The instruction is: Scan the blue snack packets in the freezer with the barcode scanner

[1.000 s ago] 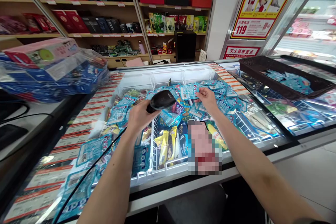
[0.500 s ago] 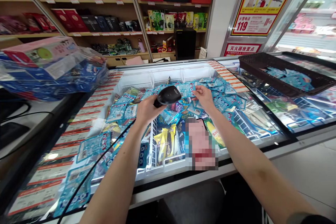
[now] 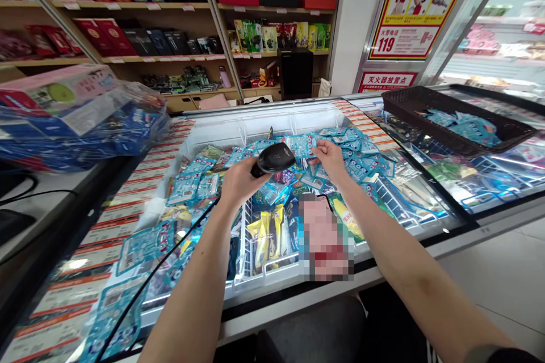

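Note:
My left hand (image 3: 238, 181) is closed round the handle of a black barcode scanner (image 3: 275, 159), whose cable (image 3: 168, 247) trails down past my forearm. The scanner's head points right, toward a blue printed packet (image 3: 301, 145). My right hand (image 3: 327, 156) pinches that packet by its right edge between thumb and fingers, above the freezer. Many similar blue packets (image 3: 361, 167) lie heaped beyond and to the right of this hand. More blue packets (image 3: 185, 187) lie left of the scanner.
The glass-topped chest freezer (image 3: 255, 317) holds white wire baskets with yellow-wrapped items (image 3: 270, 232). A blurred pink phone-like object (image 3: 323, 235) rests at its front edge. A dark brown basket (image 3: 404, 105) with blue packets stands right; a plastic-wrapped stack of boxes (image 3: 80, 119) stands left.
The view has shifted slightly, so the background sits a little farther left. Both hands keep their holds on the scanner and the packet, with hardly any movement between them.

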The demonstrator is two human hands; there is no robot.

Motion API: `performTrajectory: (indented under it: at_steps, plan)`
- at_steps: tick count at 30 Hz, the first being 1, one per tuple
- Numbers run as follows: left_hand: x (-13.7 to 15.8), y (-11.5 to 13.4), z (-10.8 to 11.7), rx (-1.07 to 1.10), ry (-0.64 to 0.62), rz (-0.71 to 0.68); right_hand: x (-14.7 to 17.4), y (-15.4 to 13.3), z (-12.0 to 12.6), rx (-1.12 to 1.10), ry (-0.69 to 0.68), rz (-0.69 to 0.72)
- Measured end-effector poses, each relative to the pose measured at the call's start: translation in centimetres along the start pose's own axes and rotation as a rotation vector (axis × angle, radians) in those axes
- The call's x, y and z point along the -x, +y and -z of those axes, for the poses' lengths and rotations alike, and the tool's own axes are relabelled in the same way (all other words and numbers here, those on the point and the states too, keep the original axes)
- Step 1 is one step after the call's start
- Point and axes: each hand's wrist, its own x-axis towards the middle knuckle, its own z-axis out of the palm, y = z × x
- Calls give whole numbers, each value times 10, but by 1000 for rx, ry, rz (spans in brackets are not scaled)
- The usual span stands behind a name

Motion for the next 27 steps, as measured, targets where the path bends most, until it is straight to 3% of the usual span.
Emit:
performTrajectory:
  at_steps: [27]
  plan:
    - [5, -5, 1, -115, -18, -13, 4, -4, 0, 22, -9, 27]
